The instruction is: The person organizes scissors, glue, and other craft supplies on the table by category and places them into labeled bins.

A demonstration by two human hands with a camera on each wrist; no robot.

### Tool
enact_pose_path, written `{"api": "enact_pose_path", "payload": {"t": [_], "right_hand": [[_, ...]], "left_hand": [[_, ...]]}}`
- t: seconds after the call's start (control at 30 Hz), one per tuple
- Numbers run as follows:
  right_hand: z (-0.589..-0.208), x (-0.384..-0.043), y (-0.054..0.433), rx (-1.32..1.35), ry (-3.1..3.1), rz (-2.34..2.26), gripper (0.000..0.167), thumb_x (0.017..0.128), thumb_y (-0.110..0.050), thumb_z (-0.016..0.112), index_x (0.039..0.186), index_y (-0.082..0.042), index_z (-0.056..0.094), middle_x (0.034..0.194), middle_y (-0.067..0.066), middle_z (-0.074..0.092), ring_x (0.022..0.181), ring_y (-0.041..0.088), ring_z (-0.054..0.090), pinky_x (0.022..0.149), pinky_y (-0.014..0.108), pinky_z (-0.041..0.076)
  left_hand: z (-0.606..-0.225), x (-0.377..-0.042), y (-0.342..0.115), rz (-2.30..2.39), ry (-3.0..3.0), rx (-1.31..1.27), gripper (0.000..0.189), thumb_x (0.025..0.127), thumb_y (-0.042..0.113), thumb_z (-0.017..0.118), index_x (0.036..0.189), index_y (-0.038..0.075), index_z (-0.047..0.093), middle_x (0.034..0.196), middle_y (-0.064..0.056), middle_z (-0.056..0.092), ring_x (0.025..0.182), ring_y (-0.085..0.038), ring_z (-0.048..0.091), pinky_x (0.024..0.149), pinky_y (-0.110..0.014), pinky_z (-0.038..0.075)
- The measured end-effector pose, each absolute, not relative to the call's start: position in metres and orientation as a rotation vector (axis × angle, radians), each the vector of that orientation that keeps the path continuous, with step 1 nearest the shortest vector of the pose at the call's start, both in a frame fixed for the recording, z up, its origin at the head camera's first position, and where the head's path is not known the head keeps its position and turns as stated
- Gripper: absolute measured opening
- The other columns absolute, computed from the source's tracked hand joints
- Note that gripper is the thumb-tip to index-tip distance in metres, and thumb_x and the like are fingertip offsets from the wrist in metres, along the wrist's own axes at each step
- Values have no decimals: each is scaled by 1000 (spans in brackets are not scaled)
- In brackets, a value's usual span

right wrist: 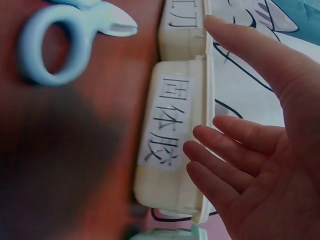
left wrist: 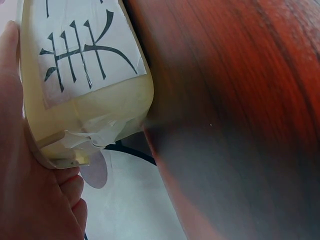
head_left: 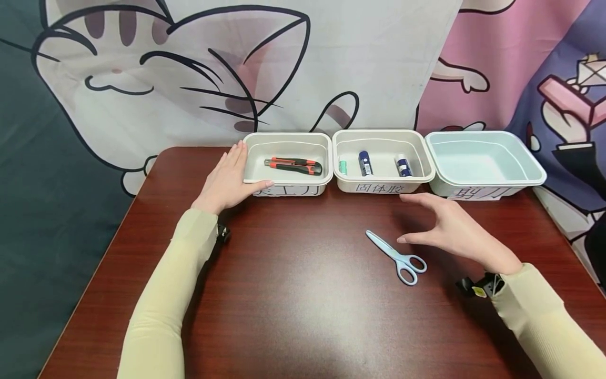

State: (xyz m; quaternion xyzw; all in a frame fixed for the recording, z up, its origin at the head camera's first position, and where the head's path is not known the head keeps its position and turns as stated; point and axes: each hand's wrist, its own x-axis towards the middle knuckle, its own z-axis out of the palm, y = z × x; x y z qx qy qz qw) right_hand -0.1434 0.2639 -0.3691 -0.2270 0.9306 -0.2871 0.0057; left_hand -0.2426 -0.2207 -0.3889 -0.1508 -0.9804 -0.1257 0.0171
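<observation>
Blue scissors (head_left: 400, 258) lie on the table, tips toward the back left; their handle loop (right wrist: 80, 55) also appears in the right wrist view. Just right of them, my right hand (head_left: 447, 229) hovers above the table with thumb and fingers spread apart, holding nothing. My left hand (head_left: 226, 181) rests on the left corner of a cream bin (head_left: 289, 190), fingers straight along its side and thumb over the front rim. Inside that bin lie red-and-black utility knives (head_left: 295, 166). The left wrist view shows its paper label (left wrist: 90, 55) close up.
A middle cream bin (head_left: 347, 184) holds two blue glue sticks (head_left: 365, 163) and a small green-capped one (head_left: 343, 167). A pale blue-green bin (head_left: 485, 158) stands to its right. All three bins line the back edge of the brown table (head_left: 293, 295), before a printed cloth (head_left: 379, 63).
</observation>
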Motion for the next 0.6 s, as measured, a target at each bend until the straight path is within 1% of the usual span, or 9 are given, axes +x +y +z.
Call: {"api": "enact_pose_path", "payload": {"t": [0.2, 0.27, 0.33, 0.43, 0.5, 0.6], "right_hand": [[-383, -131, 263, -801, 2895, -877, 88, 67, -45, 96, 138, -7, 61, 132, 7, 64, 121, 25, 59, 98, 40, 46], [-388, -126, 263, -839, 2875, -876, 88, 67, -44, 96, 138, -5, 61, 131, 8, 64, 120, 25, 60, 98, 34, 46], [-393, -120, 263, -840, 2855, -881, 88, 67, -45, 96, 137, -6, 61, 130, 6, 65, 119, 24, 60, 98, 26, 44], [-400, -113, 263, -843, 2828, -884, 87, 66, -46, 96, 136, -6, 62, 129, 5, 65, 117, 23, 61, 97, 17, 40], [-404, -109, 262, -843, 2825, -880, 87, 65, -46, 96, 135, -7, 63, 127, 5, 65, 115, 21, 61, 96, 16, 40], [-407, -104, 261, -856, 2828, -882, 86, 63, -40, 98, 134, -8, 63, 124, 2, 66, 111, 19, 63, 93, 17, 43]], "left_hand": [[-389, -243, -221, -394, -3043, -465, 122, 86, 81, 52, 160, -4, 7, 168, -18, 6, 155, -29, 5, 124, -35, 0], [-389, -243, -221, -391, -3043, -464, 122, 86, 81, 52, 160, -4, 7, 168, -18, 7, 155, -29, 6, 124, -35, 0], [-389, -243, -221, -386, -3040, -464, 122, 86, 82, 52, 160, -4, 7, 168, -18, 7, 154, -30, 7, 124, -35, 0], [-389, -242, -221, -389, -3040, -464, 122, 86, 81, 52, 160, -4, 7, 168, -18, 7, 154, -31, 8, 124, -35, 0], [-389, -242, -220, -389, -3038, -464, 122, 86, 81, 52, 160, -4, 7, 168, -18, 7, 154, -31, 8, 124, -37, 2], [-389, -242, -220, -390, -3037, -465, 122, 86, 82, 52, 160, -4, 7, 168, -18, 7, 154, -30, 8, 125, -40, 4]]}}
